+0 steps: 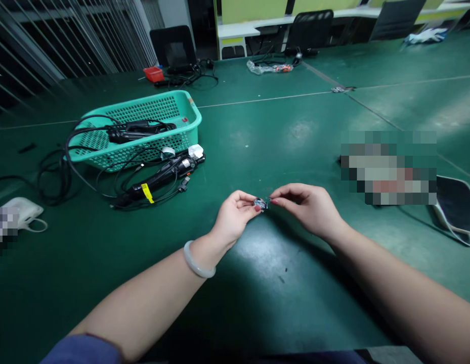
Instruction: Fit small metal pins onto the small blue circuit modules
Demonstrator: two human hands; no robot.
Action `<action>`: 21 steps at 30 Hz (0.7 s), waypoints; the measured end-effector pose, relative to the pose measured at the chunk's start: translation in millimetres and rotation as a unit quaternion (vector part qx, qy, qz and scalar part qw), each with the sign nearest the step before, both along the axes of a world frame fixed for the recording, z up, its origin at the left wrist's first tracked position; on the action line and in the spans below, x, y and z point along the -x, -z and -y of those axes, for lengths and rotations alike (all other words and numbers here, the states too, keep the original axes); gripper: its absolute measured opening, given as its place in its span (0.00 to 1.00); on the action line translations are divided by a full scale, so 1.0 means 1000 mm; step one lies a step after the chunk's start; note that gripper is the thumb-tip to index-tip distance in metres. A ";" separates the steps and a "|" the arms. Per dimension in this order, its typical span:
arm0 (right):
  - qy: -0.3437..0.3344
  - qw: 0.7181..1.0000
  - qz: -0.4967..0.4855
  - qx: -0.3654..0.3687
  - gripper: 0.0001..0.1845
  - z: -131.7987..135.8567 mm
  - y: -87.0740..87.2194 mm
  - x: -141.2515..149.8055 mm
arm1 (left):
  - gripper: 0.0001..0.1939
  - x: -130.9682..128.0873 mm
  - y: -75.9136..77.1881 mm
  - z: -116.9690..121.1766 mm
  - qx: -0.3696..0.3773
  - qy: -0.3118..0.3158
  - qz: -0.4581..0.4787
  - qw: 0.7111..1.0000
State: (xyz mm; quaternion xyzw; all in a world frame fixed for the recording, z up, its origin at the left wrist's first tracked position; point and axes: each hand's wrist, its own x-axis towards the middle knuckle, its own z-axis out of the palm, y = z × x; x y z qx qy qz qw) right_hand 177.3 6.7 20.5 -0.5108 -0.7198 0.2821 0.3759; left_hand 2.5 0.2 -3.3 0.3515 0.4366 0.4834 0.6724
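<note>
My left hand, with a pale bangle on its wrist, grips a small blue-and-silver piece that looks like a circuit board. The thumb lies on its near side. At the piece's right end, my right hand has thumb and forefinger pinched together. Whatever sits between those fingertips is too small to make out. Both hands are held close together over the green table.
To the left stands a turquoise basket with black cabled devices inside. A black handheld tool with a yellow tag lies before it among loose cables. On the right are a blurred-out object and a dark, pale-edged object. Chairs stand beyond.
</note>
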 end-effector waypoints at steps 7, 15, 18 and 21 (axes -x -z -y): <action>0.014 0.987 0.062 -0.147 0.09 0.012 0.001 0.015 | 0.15 0.000 0.000 0.000 -0.004 0.003 0.006 1.000; 0.001 0.940 0.175 -0.292 0.11 0.013 0.006 0.017 | 0.15 -0.001 -0.003 0.001 -0.009 -0.002 0.017 1.000; -0.005 0.924 0.202 -0.324 0.11 0.012 0.007 0.017 | 0.15 -0.002 -0.003 0.001 -0.008 -0.005 0.025 1.000; -0.005 0.914 0.224 -0.338 0.11 0.012 0.007 0.017 | 0.15 -0.002 -0.001 0.000 -0.008 -0.008 0.029 1.000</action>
